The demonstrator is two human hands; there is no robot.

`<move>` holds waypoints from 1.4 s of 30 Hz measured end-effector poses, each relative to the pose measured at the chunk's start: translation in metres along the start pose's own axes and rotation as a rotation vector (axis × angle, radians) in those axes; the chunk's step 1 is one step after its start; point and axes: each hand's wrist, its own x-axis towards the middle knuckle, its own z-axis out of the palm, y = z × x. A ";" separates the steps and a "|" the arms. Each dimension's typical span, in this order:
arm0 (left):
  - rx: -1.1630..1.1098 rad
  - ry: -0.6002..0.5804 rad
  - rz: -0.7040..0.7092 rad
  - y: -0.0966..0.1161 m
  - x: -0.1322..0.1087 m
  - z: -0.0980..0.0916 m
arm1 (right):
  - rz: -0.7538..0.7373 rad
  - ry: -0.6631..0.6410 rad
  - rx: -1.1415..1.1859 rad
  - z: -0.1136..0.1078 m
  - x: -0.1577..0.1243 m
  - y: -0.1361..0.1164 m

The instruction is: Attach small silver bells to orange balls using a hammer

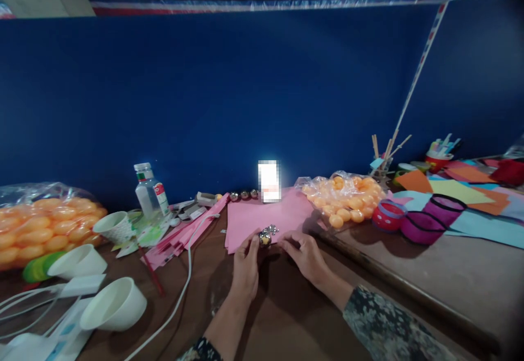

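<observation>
Left hand grips the shiny ball at the pink paper's near edge, right hand looks pinched just right of it, can't tell on what, so best brace the ball firmly and make small moves clear of the silver bits.

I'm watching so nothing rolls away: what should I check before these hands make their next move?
1. Shiny ball secure: ok, at the fingertips of the left hand.
2. Right hand has a grip on something: cannot tell; too small to see.
3. Small silvery pieces gathered: ok, clustered just beyond the ball.
4. White cable away from both hands: ok, off to the left.
5. Clear bottle standing: ok.
</observation>
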 end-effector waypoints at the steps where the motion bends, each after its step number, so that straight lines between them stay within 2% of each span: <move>1: -0.012 0.001 0.000 -0.001 0.000 0.000 | 0.001 0.002 0.005 0.000 0.000 0.000; 7: -0.107 -0.002 -0.009 -0.003 0.003 -0.002 | -0.051 0.006 0.031 0.003 -0.001 0.000; 15: -0.097 -0.049 -0.022 -0.002 0.001 0.000 | 0.001 0.005 0.102 0.004 0.001 0.007; 31: 0.166 -0.134 0.083 -0.013 0.004 -0.006 | 0.161 -0.051 0.316 0.009 0.001 0.005; 42: 0.192 -0.117 0.120 -0.013 0.003 -0.004 | 0.105 -0.060 0.267 0.008 0.000 0.001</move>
